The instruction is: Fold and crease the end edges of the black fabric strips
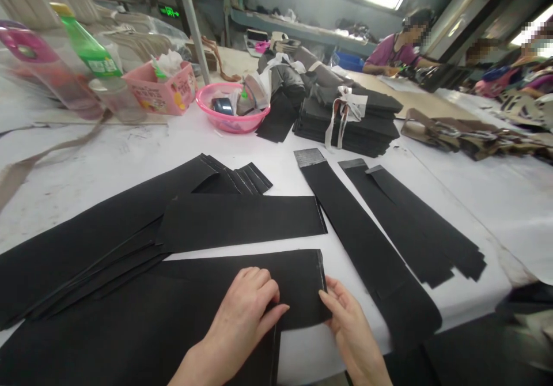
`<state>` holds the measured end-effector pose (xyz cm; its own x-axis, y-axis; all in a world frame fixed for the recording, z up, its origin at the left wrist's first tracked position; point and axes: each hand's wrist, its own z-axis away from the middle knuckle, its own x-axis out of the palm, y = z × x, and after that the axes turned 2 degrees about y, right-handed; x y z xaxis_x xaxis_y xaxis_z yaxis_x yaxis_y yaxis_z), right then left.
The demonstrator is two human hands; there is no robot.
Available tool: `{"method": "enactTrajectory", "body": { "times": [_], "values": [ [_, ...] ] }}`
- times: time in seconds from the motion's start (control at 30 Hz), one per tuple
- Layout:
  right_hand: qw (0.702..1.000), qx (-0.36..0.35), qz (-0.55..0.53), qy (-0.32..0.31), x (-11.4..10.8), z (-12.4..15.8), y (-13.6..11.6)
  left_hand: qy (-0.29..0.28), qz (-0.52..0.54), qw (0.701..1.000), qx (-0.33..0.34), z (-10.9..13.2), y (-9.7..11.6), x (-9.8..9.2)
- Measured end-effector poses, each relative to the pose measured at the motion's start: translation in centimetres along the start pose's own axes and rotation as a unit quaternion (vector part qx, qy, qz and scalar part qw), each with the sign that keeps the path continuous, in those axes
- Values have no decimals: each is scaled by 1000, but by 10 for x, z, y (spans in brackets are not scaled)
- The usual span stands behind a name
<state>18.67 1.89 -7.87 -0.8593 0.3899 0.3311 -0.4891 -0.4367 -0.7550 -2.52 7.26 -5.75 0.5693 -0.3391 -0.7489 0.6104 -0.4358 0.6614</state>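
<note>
Both hands, left hand [244,311] and right hand [349,322], gripped the near black strip [298,285] with closed fingers at the bench [129,155] edge; several strips [242,219] lay spread out, a tied stack [349,121] apparently untouched.

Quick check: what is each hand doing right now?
Left hand: fingers curled, pressing on the black strip.
Right hand: pinching the same strip's right end.

Far left stands a green plastic bottle [86,46], beside a pink cardboard box [162,89]; a pink plastic bowl [231,118] sits right of them.
</note>
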Motion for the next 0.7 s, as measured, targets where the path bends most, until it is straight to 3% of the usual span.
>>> {"method": "enactTrajectory", "body": {
  "times": [0.7],
  "values": [
    [998,18,-32,-58,-9,-2,-5,31,2,999,37,3,-3,0]
  ]
}}
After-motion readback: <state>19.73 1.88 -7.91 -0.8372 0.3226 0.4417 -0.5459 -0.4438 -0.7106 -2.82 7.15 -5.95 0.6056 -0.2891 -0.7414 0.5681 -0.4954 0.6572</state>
